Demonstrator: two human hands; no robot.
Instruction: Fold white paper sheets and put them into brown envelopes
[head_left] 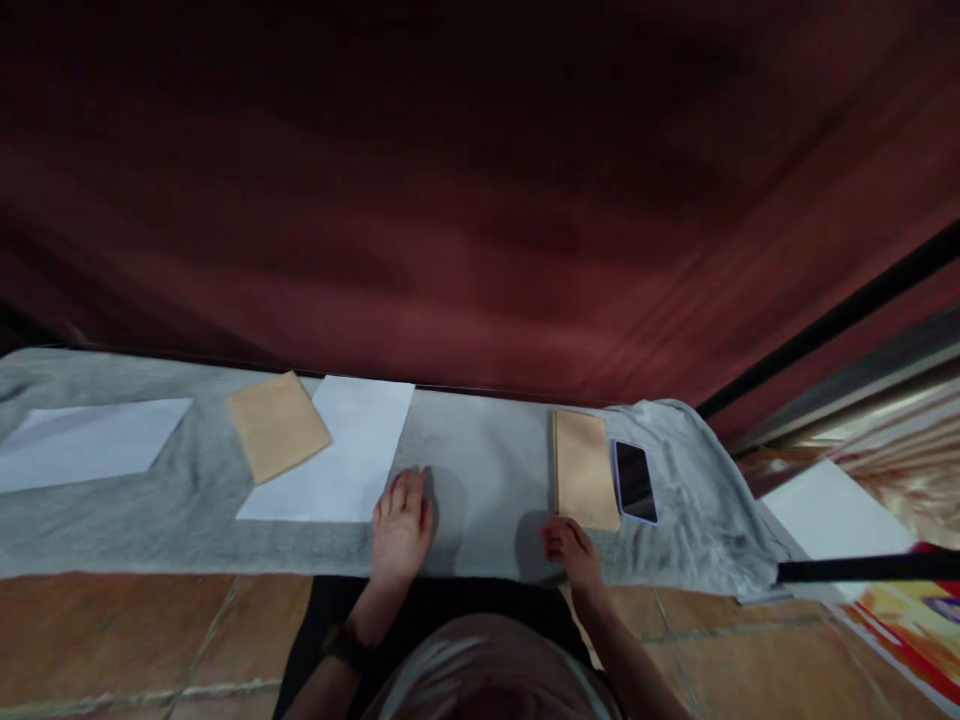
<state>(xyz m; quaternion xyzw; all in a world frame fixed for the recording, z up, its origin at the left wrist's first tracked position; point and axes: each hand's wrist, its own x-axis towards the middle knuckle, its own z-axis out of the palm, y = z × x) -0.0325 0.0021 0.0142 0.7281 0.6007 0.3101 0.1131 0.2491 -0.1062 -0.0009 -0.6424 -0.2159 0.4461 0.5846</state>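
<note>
My left hand lies with its fingers apart at the right edge of a white sheet of paper, holding nothing. A brown envelope-like piece overlaps that sheet's left side. My right hand is by the lower left corner of a brown stack or booklet, its fingers curled; whether anything is between them is too blurred to tell. Just right of the stack, a dark-screened phone lies on the cloth.
A grey cloth covers the long narrow table. Another white sheet lies at the far left. A dark red curtain hangs behind. At the right are black bars and a white panel.
</note>
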